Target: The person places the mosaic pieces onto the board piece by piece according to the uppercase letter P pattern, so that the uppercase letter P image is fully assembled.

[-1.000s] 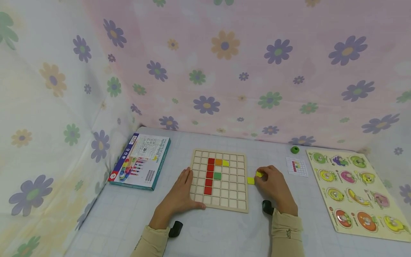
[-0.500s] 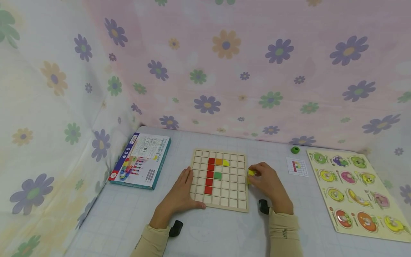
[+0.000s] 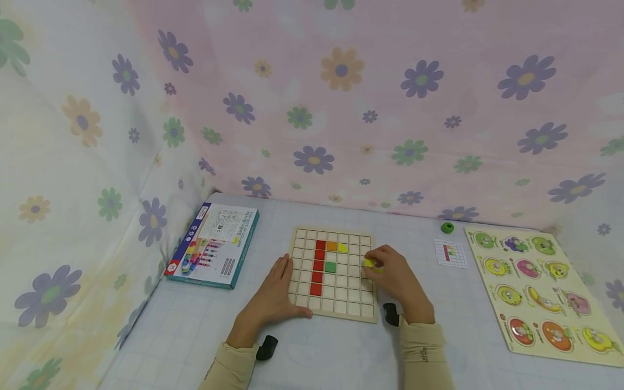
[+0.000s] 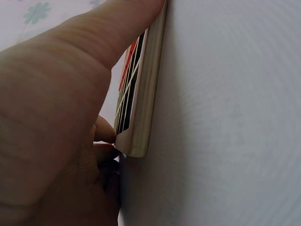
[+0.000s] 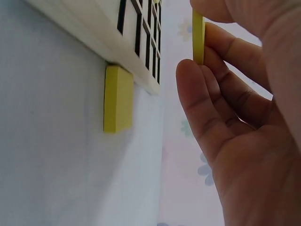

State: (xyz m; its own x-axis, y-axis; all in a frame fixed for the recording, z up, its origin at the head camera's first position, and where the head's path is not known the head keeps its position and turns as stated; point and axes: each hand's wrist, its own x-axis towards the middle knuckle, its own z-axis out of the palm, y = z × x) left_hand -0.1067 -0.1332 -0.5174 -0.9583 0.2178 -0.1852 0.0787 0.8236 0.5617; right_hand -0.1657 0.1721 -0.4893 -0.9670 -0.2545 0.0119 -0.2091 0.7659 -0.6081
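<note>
A wooden grid board (image 3: 354,309) lies on the table, with a column of red tiles (image 3: 318,265), an orange tile (image 3: 332,246), a yellow tile (image 3: 343,247) and a green tile (image 3: 330,267) in its cells. Around the board's near left corner rests my left hand (image 3: 268,295), fingers straight along the left side and thumb at the front edge (image 4: 146,103). My right hand (image 3: 396,276) pinches another yellow tile (image 5: 198,40) between thumb and fingers, over the board's right columns. Beside the board's right edge, a loose yellow tile (image 5: 118,99) lies on the table, mostly hidden by the hand in the head view.
A boxed toy set (image 3: 214,246) lies to the left. At the right are a small printed pattern card (image 3: 450,253), a green bead (image 3: 447,227) and a fruit puzzle board (image 3: 541,292). Flowered cloth (image 3: 341,124) rises behind the table.
My right hand has moved left with the pinched yellow tile, from beyond the loose tile to over the board's right edge. My left hand has stayed in place.
</note>
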